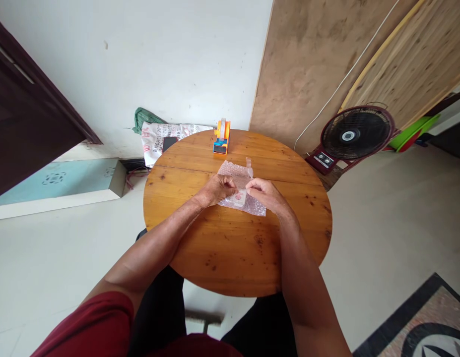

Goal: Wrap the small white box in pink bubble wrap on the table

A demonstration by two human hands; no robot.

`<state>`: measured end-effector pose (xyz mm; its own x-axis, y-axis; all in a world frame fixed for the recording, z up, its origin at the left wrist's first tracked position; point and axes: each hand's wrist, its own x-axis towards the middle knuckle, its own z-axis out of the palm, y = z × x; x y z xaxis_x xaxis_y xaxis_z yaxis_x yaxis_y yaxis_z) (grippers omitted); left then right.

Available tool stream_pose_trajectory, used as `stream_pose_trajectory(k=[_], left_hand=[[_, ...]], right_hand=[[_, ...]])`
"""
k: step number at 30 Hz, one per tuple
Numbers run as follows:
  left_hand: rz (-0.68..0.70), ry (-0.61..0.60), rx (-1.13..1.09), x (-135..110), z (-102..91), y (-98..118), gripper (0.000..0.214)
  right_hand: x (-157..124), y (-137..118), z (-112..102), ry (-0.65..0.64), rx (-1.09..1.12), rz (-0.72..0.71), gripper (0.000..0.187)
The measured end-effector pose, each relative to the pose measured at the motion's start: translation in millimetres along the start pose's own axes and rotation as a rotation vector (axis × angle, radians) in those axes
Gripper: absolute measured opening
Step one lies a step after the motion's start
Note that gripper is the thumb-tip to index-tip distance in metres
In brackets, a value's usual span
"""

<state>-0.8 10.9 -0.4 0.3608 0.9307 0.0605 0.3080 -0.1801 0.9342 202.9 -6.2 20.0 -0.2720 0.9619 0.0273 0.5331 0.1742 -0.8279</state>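
A sheet of clear bubble wrap (237, 174) lies near the middle of a round wooden table (222, 248), folded around a small pinkish object (238, 198) that is partly hidden. My left hand (219, 189) is closed, its fingers pinching the wrap's left edge. My right hand (264, 193) is closed too, gripping the wrap from the right, over the small object. A short strip of clear tape (248, 163) sticks up from the wrap's far corner. An orange and blue tape dispenser (221, 137) stands at the table's far edge, apart from both hands.
A dark phone (169, 143) lies on a printed white sack (159, 141) at the wall, with a green bag (144, 119) behind. A floor fan (353, 135) stands right of the table by leaning wooden boards (326, 64). A rug (423, 322) is at lower right.
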Motion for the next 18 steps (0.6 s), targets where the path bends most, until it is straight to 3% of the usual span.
stream_pose_trajectory(k=[9,18], left_hand=[[-0.041,0.000,0.030,-1.7,-0.2,5.8,0.027],[-0.074,-0.021,0.000,-0.5,-2.8,5.7,0.024]], right_hand=[[5.1,9.4,4.2,0.023,-0.072,0.006,0.022],[6.9,15.5,4.0,0.010,-0.060,0.010,0.020]])
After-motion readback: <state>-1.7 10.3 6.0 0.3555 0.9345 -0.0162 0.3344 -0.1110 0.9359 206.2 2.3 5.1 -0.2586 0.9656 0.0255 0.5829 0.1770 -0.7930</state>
